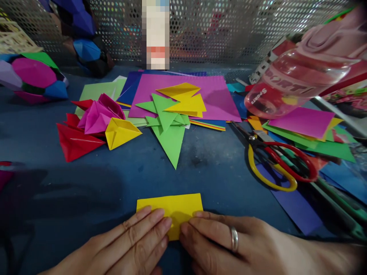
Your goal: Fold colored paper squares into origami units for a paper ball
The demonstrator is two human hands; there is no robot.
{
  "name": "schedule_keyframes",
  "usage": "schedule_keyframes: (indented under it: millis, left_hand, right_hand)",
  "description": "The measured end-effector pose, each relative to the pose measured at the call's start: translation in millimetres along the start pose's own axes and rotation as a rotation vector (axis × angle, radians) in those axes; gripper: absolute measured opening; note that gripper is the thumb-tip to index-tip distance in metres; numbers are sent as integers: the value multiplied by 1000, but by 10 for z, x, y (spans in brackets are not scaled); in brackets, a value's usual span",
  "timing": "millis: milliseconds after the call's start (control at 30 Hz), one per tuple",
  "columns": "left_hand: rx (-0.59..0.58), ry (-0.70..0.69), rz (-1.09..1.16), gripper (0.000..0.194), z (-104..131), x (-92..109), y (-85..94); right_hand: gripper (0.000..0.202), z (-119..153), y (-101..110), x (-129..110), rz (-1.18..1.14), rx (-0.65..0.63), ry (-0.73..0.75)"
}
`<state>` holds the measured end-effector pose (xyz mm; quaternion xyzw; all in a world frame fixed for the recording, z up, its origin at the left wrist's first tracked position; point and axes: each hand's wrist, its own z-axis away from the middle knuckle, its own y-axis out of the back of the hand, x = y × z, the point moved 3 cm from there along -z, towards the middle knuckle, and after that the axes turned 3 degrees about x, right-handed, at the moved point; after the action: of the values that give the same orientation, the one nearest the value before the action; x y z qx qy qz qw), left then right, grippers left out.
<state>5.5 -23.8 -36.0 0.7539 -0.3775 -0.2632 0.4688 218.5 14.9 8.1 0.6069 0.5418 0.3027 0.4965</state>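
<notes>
A folded yellow paper rectangle [183,201] lies on the blue table in front of me. My left hand [132,240] rests flat over its lower left part, fingers stretched out side by side. On the lower right part is my right hand [226,236], with a ring on one finger; its fingers are pressed together and closed on the paper's edge. Both thumbs are partly hidden. Beyond the paper sit green folded triangles [169,133], with yellow folded pieces [186,101] on top. To their left are folded red [77,141], magenta [100,114] and yellow [120,133] pieces.
Scissors [252,139] with red and yellow handles lie at right, near paper scraps [304,120] and a pink bottle [298,76]. Magenta sheets [213,88] are stacked at the back before a perforated metal panel [206,38]. A multicoloured paper ball [34,74] stands at left.
</notes>
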Motion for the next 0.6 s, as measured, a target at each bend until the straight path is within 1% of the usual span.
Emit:
schedule_keyframes:
  millis: [33, 100, 133, 200, 367, 400, 500, 600]
  left_hand:
    - [39, -18, 16, 25, -47, -3, 16]
    - [69, 10, 50, 25, -113, -18, 31]
    - [70, 32, 63, 26, -129, -22, 34]
    - [59, 59, 86, 25, -135, -16, 46]
    - [44, 59, 91, 24, -105, 10, 91]
    - [50, 66, 95, 24, -103, 5, 92]
    - [73, 38, 93, 25, -109, -17, 61]
    - [107, -31, 83, 25, -107, -33, 34]
  right_hand:
    - [30, 2, 7, -1, -20, 10, -13]
    - [32, 9, 12, -5, -48, 40, -49]
    - [33, 14, 10, -8, -49, 53, -73]
    - [33, 24, 3, -33, -23, 78, -71]
    - [31, 68, -14, -49, 28, 143, -144]
    - [31, 81, -17, -45, 41, 167, -130]
    - [32, 131, -33, -26, 81, 248, 2]
    - [29, 169, -75, 22, 115, 232, 70]
